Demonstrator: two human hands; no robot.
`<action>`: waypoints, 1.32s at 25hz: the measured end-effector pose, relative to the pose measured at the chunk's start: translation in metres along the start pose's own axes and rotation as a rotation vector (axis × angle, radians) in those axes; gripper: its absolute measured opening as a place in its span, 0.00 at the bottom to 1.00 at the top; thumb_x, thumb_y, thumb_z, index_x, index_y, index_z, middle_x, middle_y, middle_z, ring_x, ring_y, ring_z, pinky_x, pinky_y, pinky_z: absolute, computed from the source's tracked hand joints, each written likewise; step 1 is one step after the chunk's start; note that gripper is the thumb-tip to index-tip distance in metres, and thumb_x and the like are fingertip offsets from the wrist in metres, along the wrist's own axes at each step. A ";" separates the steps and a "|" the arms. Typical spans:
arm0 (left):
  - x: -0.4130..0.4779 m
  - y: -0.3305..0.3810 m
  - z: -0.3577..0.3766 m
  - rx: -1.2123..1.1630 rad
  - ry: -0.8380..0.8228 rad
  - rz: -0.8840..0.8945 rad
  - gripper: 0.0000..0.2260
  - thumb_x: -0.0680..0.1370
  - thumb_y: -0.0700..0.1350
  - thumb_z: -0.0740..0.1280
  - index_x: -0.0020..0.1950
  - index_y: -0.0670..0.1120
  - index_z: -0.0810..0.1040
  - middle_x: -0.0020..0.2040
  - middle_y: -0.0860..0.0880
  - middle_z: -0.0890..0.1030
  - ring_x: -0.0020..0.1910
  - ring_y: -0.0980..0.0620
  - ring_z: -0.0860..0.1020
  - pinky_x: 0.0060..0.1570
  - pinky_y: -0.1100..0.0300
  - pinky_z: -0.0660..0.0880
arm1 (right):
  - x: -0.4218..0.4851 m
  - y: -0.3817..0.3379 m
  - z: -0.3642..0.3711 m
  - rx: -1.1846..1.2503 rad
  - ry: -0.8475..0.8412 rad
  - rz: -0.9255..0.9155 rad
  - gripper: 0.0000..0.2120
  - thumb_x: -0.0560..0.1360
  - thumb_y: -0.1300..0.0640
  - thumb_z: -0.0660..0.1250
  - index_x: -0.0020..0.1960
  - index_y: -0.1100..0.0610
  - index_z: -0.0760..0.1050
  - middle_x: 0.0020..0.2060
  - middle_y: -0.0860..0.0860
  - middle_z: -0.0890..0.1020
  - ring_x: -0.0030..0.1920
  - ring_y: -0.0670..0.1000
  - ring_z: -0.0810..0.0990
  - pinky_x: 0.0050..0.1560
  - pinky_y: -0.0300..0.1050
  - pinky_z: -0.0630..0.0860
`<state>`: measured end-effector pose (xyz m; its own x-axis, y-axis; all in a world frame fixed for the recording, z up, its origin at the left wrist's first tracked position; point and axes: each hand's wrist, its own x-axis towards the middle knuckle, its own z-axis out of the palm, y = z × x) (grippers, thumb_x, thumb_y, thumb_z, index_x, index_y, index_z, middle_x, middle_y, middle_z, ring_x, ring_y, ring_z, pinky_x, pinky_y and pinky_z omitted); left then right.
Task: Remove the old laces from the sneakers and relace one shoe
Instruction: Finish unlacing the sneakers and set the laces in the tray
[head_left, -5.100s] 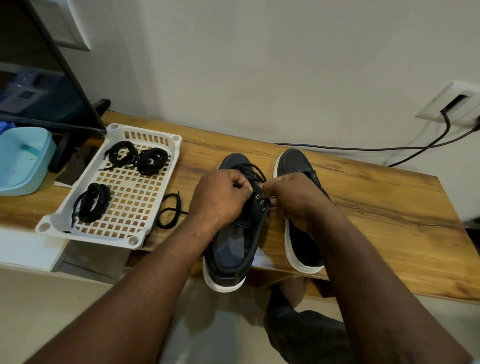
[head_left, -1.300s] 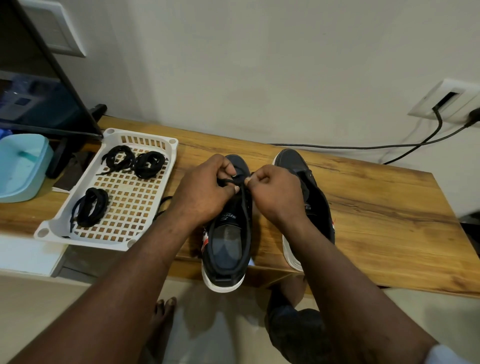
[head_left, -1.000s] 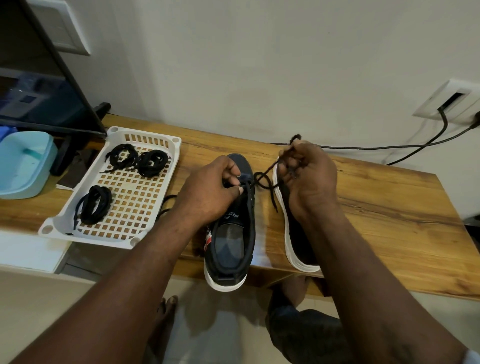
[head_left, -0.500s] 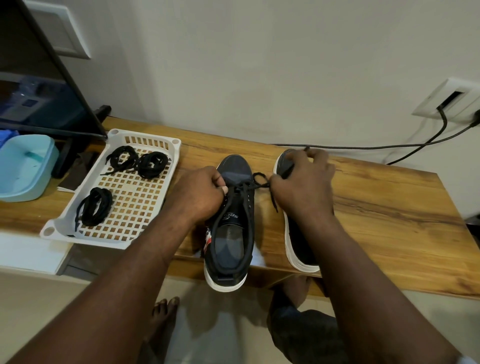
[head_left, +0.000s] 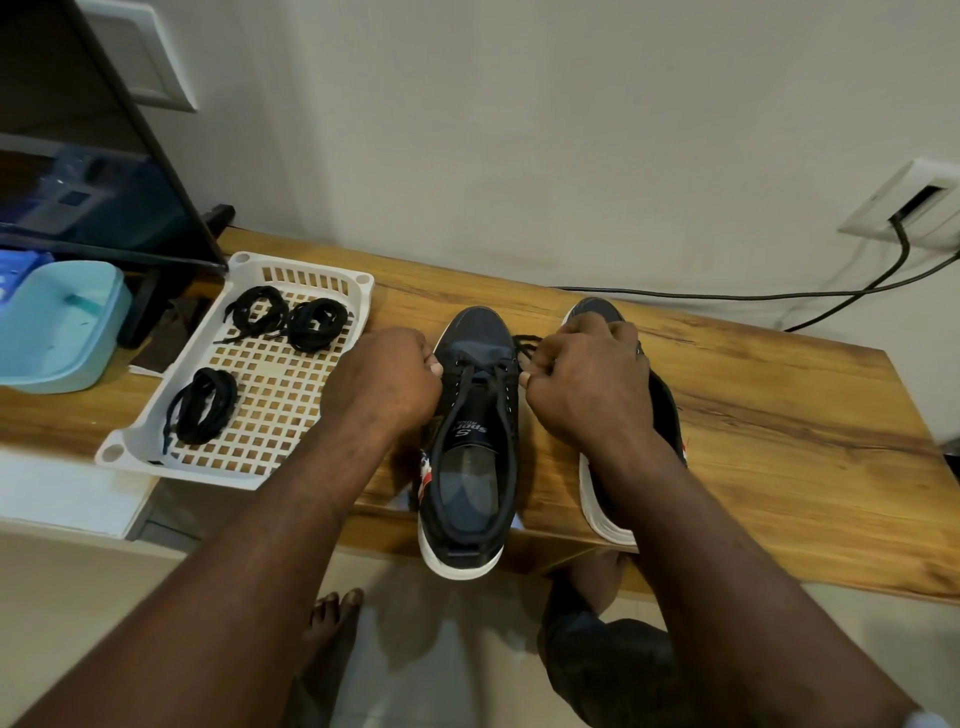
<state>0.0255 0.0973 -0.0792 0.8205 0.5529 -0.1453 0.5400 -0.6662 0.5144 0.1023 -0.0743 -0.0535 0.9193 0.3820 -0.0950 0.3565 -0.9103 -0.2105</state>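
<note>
Where the floor shows, nearest: a bare foot (head_left: 332, 623) and a knee (head_left: 608, 665) in dark cloth, both below the worktop's near edge.
Forearms: two, bare, reaching up from the bottom corners to the shoes.
Worktop (head_left: 779, 441): wood-grain top; carries both sneakers and the tray.
Left sneaker (head_left: 470, 467): dark upper, white sole, toe pointing away from the person; heel hangs past the worktop's near edge; tongue label visible.
Left hand (head_left: 382, 382): grip closed, fingers curled against the left sneaker's left side, thumb tip on the edge of the upper. Whether a lace end sits inside the fist cannot be told.
Lace (head_left: 523, 347): black; passes through the front eyelets, with a loose loop between the two toes.
Right hand (head_left: 582, 379): grip closed, thumb and forefinger pinching the lace just right of the front eyelets.
Right sneaker (head_left: 666, 410): just beside the left one, mostly hidden under hand and forearm.
Tray (head_left: 111, 453): white, perforated, left of the sneakers; near corner overhangs the worktop.
Coiled laces: three black bundles in the tray, one near (head_left: 200, 405), two far (head_left: 255, 307) (head_left: 317, 323).
Far left: pale blue tub (head_left: 57, 327); dark screen (head_left: 78, 182).
Far right: wall socket (head_left: 904, 205); black cable (head_left: 727, 297) along the wall.
</note>
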 end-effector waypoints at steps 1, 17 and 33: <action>0.000 -0.001 0.000 0.029 0.001 -0.004 0.05 0.82 0.49 0.68 0.47 0.51 0.80 0.48 0.49 0.82 0.47 0.47 0.79 0.47 0.51 0.76 | -0.001 -0.002 -0.001 -0.015 -0.023 0.006 0.11 0.79 0.47 0.67 0.58 0.47 0.84 0.67 0.51 0.76 0.72 0.60 0.66 0.70 0.60 0.69; -0.001 0.006 -0.005 -0.361 -0.058 -0.028 0.06 0.81 0.41 0.69 0.46 0.51 0.82 0.44 0.51 0.86 0.47 0.50 0.83 0.53 0.48 0.81 | 0.007 0.006 -0.005 0.886 -0.046 -0.024 0.03 0.82 0.57 0.69 0.51 0.56 0.81 0.37 0.53 0.87 0.37 0.49 0.84 0.42 0.47 0.79; -0.002 0.015 -0.024 -0.960 0.174 0.120 0.06 0.81 0.44 0.70 0.56 0.52 0.85 0.46 0.52 0.83 0.38 0.55 0.78 0.46 0.54 0.78 | 0.007 0.002 -0.022 1.344 0.108 -0.095 0.03 0.83 0.59 0.68 0.53 0.58 0.78 0.42 0.54 0.87 0.29 0.49 0.73 0.29 0.35 0.69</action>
<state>0.0271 0.0981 -0.0503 0.7795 0.6251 0.0400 0.0095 -0.0755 0.9971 0.1133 -0.0771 -0.0332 0.9310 0.3632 0.0366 0.0387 0.0017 -0.9993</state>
